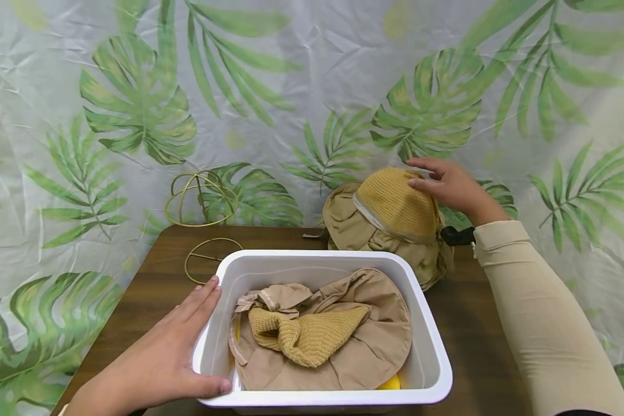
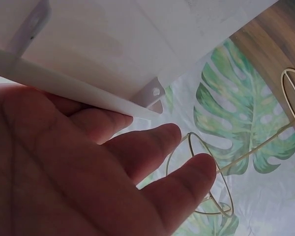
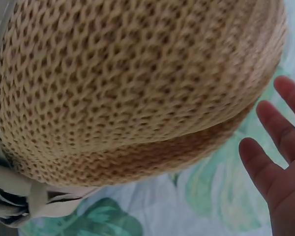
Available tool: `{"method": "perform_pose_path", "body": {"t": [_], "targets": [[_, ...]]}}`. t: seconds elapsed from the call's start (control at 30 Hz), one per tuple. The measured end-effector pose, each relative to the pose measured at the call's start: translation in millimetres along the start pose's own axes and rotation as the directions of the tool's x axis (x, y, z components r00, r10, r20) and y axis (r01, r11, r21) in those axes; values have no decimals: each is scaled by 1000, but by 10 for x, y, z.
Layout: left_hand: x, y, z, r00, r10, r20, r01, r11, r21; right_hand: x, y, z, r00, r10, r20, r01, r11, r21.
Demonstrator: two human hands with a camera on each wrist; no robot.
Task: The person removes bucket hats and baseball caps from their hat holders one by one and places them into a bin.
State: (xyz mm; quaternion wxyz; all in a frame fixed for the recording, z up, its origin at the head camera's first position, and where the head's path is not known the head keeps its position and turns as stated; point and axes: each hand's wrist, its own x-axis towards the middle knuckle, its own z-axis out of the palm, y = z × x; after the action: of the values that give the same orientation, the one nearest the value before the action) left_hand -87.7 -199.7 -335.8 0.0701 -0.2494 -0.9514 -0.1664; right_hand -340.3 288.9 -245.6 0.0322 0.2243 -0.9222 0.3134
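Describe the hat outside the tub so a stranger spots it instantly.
At the back of the wooden table, beyond the white tub, find the hat beside the person's right hand. Its mustard knit crown stands rounded, unlike the crumpled hat inside the tub.

A hat (image 1: 322, 341) hides all but slivers of something yellow (image 1: 392, 383) in your white tub (image 1: 322, 398), whose rim covers part of the wire stand (image 1: 197, 225); the right wrist view crops your right hand (image 3: 287, 189).
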Motion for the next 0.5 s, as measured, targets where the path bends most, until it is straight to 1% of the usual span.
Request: {"method": "perform_pose_path", "body": {"t": [0.07,0.17,0.3,0.4,0.5], "targets": [[-2,5,7,1000,3,-2,-3,1000,-7,8,59,0,1000,23,5,-23,1000,18],[-10,10,20,1000,12,-8,-12,1000,-15,28,135,10,1000,23,12,-23,999,27],[-23,7,25,1000,23,-9,-23,1000,-12,64,211,44,998,22,60,-25,998,50],[-17,1,14,1000,16,-4,-16,1000,-7,80,251,70,995,48,88,-54,997,62],[-4,-4,0,1000,2,7,-2,1000,-8,93,275,85,993,77,90,-84,994,75]]}}
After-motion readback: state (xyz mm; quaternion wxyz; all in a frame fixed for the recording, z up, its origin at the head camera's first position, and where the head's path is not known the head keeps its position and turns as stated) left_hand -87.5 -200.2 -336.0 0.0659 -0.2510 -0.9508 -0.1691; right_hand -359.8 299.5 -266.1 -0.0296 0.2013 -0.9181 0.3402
